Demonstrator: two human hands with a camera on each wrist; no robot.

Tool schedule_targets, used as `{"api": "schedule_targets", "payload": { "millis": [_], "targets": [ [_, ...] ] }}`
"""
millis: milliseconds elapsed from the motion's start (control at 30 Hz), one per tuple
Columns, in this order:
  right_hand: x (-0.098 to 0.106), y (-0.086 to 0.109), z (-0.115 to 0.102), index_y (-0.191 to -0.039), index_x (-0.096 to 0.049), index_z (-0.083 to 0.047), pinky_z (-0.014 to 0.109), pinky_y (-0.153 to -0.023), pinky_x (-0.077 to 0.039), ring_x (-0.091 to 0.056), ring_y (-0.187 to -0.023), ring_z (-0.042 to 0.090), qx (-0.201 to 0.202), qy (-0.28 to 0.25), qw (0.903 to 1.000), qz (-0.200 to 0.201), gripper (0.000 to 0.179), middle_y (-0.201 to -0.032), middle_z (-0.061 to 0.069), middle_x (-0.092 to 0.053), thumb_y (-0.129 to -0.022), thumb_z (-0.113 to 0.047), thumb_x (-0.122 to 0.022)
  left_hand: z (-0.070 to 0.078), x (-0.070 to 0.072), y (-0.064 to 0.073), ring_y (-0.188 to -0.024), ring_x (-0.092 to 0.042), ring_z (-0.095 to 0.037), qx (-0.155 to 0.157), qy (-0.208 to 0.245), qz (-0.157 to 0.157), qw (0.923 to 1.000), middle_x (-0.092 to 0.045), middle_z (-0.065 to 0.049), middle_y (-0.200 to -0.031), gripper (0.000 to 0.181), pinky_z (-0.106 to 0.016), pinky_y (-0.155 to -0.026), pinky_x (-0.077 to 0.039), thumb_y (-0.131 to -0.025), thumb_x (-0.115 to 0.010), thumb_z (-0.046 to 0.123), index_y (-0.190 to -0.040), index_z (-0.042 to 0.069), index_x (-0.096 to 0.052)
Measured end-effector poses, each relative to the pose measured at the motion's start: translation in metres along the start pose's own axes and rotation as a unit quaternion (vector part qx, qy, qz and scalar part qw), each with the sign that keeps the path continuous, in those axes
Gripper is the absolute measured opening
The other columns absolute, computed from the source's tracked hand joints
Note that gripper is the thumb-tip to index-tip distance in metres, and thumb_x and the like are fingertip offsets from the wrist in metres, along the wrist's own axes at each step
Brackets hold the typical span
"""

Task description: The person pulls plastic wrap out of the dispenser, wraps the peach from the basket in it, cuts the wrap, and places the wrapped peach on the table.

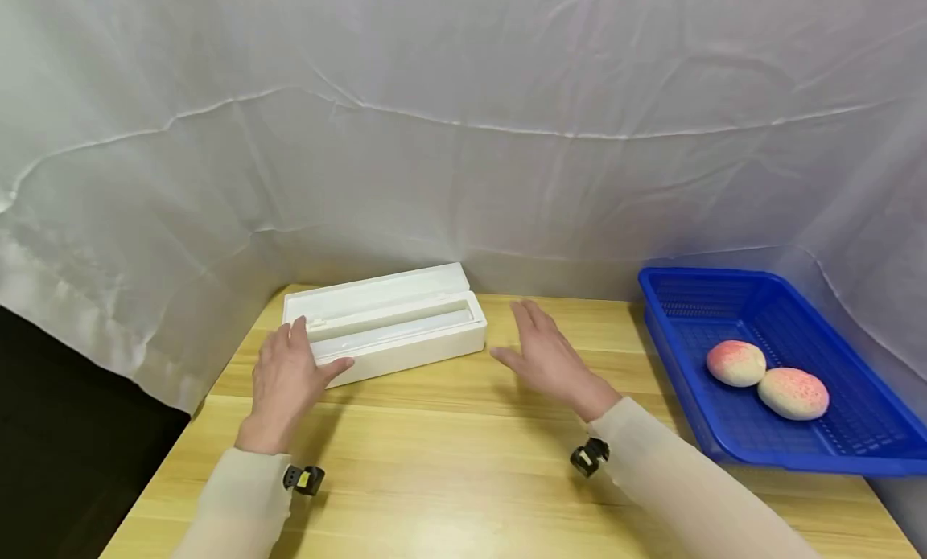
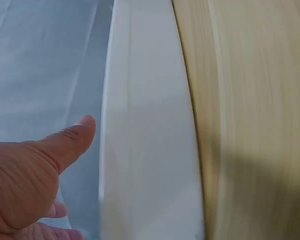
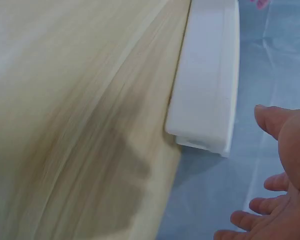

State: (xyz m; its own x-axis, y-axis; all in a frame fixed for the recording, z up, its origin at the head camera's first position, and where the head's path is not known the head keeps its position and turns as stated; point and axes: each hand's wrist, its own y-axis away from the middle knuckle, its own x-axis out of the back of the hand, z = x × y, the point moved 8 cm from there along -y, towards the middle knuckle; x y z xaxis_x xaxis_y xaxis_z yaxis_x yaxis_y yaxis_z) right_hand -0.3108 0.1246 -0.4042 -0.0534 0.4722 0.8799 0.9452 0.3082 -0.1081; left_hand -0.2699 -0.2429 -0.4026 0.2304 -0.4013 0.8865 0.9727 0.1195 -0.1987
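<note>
A long white box [image 1: 416,355] lies on the table with its hinged lid [image 1: 384,292] tipped back toward the curtain. Its long trough shows from above. My left hand [image 1: 286,378] is at the box's left end, thumb spread from the other fingers and overlapping the front edge in the head view. In the left wrist view that thumb [image 2: 72,142] points toward the box's top edge. Off the box's right end, my right hand [image 1: 546,358] hovers with straight fingers and holds nothing. The right wrist view shows a gap between its thumb [image 3: 272,120] and the box.
A blue plastic basket [image 1: 684,398] stands at the right side, holding two pink-and-cream peaches [image 1: 736,363]. Behind the wooden table [image 1: 434,478] hangs a pale grey curtain [image 1: 463,189]. Dark space lies beyond the table's left edge.
</note>
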Motion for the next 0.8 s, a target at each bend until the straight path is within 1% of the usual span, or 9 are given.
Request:
{"api": "schedule_targets", "payload": {
  "millis": [67,167,233,333,433,567,667,800],
  "targets": [
    [-0.009,-0.011,-0.002,-0.166,-0.022,-0.002,0.061,-0.126,-0.029,-0.027,-0.157,0.043,-0.008,-0.018,0.9998,-0.008,0.091,-0.172,0.024,-0.022,-0.102,-0.047,-0.067,-0.013,-0.004,-0.003,-0.137,-0.035,-0.066,0.028,0.015,-0.026,0.9992,-0.035,-0.045,-0.153,0.114,-0.078,-0.107,-0.037,-0.088,-0.083,0.054,-0.158,-0.014,-0.023],
    [-0.023,-0.025,-0.009,-0.165,-0.026,-0.003,0.059,-0.124,-0.033,-0.034,-0.154,0.042,-0.001,-0.043,0.9990,-0.014,0.087,-0.170,0.021,-0.029,-0.101,-0.043,-0.070,-0.029,-0.012,-0.005,-0.135,-0.038,-0.065,0.066,0.041,-0.056,0.9954,-0.031,-0.046,-0.154,0.123,-0.075,-0.107,-0.040,-0.088,-0.081,0.056,-0.160,-0.015,-0.013],
    [-0.033,-0.033,-0.013,-0.165,-0.029,-0.006,0.058,-0.123,-0.036,-0.039,-0.152,0.040,0.008,-0.059,0.9980,-0.020,0.084,-0.167,0.019,-0.035,-0.101,-0.039,-0.071,-0.037,-0.016,-0.005,-0.136,-0.038,-0.065,0.085,0.058,-0.069,0.9923,-0.027,-0.047,-0.156,0.128,-0.073,-0.109,-0.039,-0.087,-0.081,0.059,-0.160,-0.017,-0.007],
    [-0.046,-0.042,-0.017,-0.166,-0.028,-0.008,0.055,-0.123,-0.037,-0.043,-0.149,0.036,0.004,-0.086,0.9958,-0.029,0.083,-0.165,0.017,-0.041,-0.101,-0.038,-0.071,-0.043,-0.020,-0.005,-0.137,-0.040,-0.063,0.104,0.078,-0.080,0.9883,-0.028,-0.047,-0.155,0.131,-0.071,-0.110,-0.040,-0.086,-0.081,0.061,-0.158,-0.019,-0.007],
    [-0.055,-0.048,-0.017,-0.168,-0.022,-0.008,0.053,-0.124,-0.036,-0.042,-0.151,0.034,-0.022,-0.104,0.9936,-0.037,0.084,-0.166,0.017,-0.041,-0.103,-0.040,-0.066,-0.046,-0.021,-0.006,-0.134,-0.045,-0.060,0.111,0.086,-0.085,0.9864,-0.037,-0.045,-0.151,0.126,-0.069,-0.108,-0.042,-0.085,-0.082,0.062,-0.156,-0.019,-0.017],
    [-0.059,-0.050,-0.013,-0.167,-0.019,-0.002,0.052,-0.126,-0.033,-0.038,-0.154,0.036,-0.059,-0.101,0.9926,-0.033,0.085,-0.168,0.019,-0.036,-0.104,-0.041,-0.060,-0.048,-0.018,-0.007,-0.131,-0.050,-0.058,0.109,0.094,-0.084,0.9860,-0.046,-0.040,-0.148,0.116,-0.068,-0.105,-0.044,-0.085,-0.082,0.060,-0.156,-0.014,-0.028],
    [-0.059,-0.049,-0.010,-0.167,-0.019,0.000,0.051,-0.126,-0.032,-0.038,-0.154,0.036,-0.071,-0.099,0.9922,-0.027,0.085,-0.168,0.020,-0.035,-0.104,-0.041,-0.059,-0.050,-0.016,-0.009,-0.131,-0.050,-0.058,0.108,0.096,-0.084,0.9859,-0.048,-0.038,-0.149,0.114,-0.068,-0.105,-0.045,-0.085,-0.082,0.060,-0.157,-0.011,-0.029],
    [-0.058,-0.050,-0.009,-0.166,-0.022,0.000,0.052,-0.121,-0.040,-0.050,-0.145,0.037,-0.073,-0.103,0.9919,-0.013,0.086,-0.165,0.021,-0.041,-0.103,-0.043,-0.062,-0.054,-0.015,-0.015,-0.135,-0.047,-0.059,0.104,0.095,-0.088,0.9861,-0.045,-0.037,-0.153,0.115,-0.068,-0.107,-0.043,-0.087,-0.080,0.062,-0.160,-0.008,-0.025]
  ]
}}
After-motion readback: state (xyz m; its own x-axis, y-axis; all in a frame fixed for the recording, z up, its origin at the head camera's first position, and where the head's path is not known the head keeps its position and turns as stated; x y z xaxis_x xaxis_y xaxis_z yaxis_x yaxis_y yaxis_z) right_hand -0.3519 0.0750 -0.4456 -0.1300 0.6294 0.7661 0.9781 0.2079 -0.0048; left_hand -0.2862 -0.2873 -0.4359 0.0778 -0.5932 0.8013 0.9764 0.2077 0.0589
